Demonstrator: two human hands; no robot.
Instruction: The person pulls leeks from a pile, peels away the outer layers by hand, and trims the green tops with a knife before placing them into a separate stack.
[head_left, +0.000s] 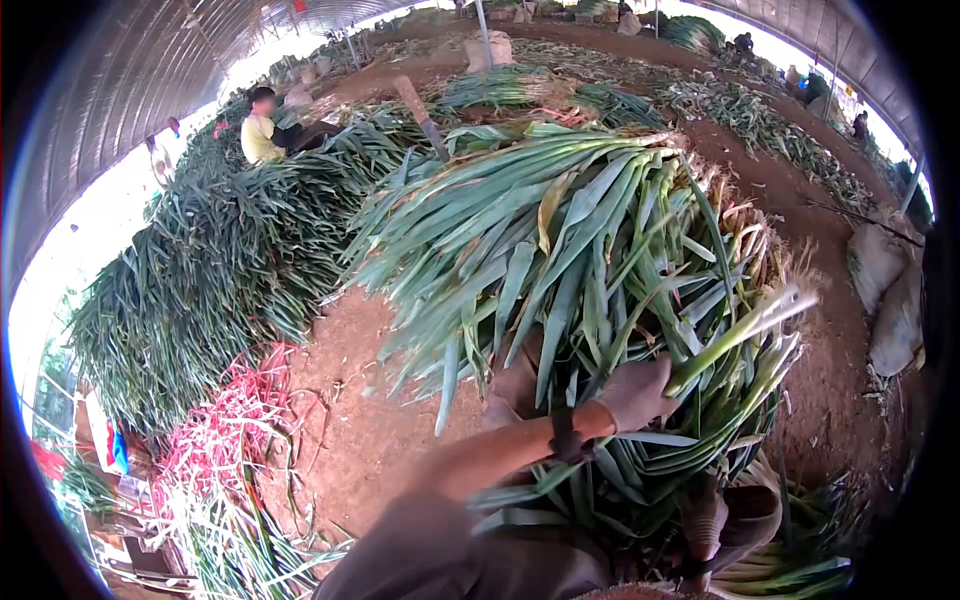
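Observation:
My left hand (640,392), in a pale glove with a dark band at the wrist, is closed round a green onion stalk (715,362) whose white root end points up to the right. Lower down, my right hand (703,520), also gloved, hangs beside the leaves near my knee; its fingers are partly hidden, and I cannot tell what they hold. A big pile of green onions (590,220) lies right in front, leaves to the left and roots to the right.
Another long heap of green onions (230,260) lines the left, with a seated person (262,135) in yellow behind it. Pink strips (225,430) lie on the soil. A wooden-handled tool (420,115) stands behind the pile. White sacks (890,290) are at right.

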